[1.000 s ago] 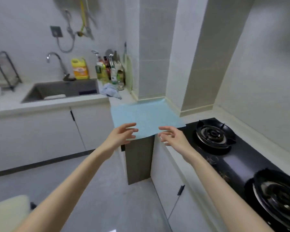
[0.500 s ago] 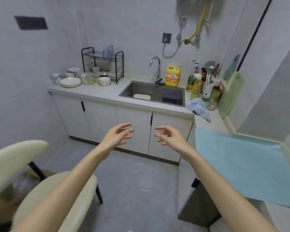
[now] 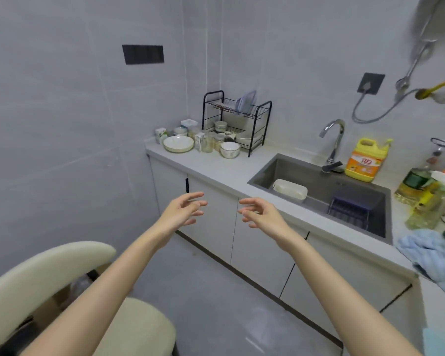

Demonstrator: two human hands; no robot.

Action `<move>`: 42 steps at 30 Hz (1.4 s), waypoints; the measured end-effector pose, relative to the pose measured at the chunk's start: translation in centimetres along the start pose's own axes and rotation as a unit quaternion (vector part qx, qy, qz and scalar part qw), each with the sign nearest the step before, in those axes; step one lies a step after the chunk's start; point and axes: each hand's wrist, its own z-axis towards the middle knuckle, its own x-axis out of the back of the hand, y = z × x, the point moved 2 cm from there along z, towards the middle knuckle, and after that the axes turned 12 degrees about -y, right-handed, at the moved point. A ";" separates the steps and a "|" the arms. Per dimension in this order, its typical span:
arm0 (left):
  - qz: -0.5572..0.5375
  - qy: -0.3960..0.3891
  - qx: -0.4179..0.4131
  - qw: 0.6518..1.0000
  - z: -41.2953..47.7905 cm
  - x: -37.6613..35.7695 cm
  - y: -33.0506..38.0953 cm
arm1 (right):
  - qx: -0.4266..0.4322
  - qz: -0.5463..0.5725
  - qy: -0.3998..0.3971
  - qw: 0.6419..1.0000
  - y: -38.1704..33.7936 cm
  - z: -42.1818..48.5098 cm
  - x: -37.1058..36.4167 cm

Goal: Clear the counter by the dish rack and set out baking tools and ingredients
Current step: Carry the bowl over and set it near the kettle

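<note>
Grey counter [image 3: 216, 167] runs along the far wall, and the black wire dish rack [image 3: 238, 116] stands at its left end, against the wall. Crowded just left of and in front of the rack are a white plate [image 3: 178, 144], a patterned bowl [image 3: 230, 149], glass jars and small cartons. To the right, the steel sink [image 3: 265, 173] holds a white rectangular container [image 3: 289, 190], with a chrome faucet [image 3: 333, 138] and a yellow detergent bottle [image 3: 365, 160] behind it. A blue cloth [image 3: 429, 253] lies at the near right. The 2 hands hover in the air before the cabinet doors, well short of the rack: left hand [image 3: 183, 210] and right hand [image 3: 261, 214] both have fingers loosely spread, holding nothing. A cream chair [image 3: 49, 273] sits near left.
</note>
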 end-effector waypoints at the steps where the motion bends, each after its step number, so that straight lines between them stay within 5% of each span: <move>1: -0.003 0.010 0.001 1.000 2.1 1.2 -0.3 | 0.003 -0.001 -0.002 1.000 0.0 2.6 0.5; 12: -0.039 0.020 0.043 0.998 24.0 10.9 -3.8 | -0.027 0.015 -0.004 1.000 2.2 26.5 5.8; 21: -0.185 -0.025 0.129 0.974 42.6 15.6 -5.9 | -0.091 0.134 0.068 0.984 6.6 41.9 12.1; 30: -0.219 -0.048 0.205 0.953 59.8 18.4 -10.8 | -0.163 0.217 0.081 0.959 13.5 56.9 17.0; 42: -0.233 -0.067 0.301 0.922 78.8 19.2 -15.4 | -0.254 0.406 0.134 0.867 20.3 72.5 22.3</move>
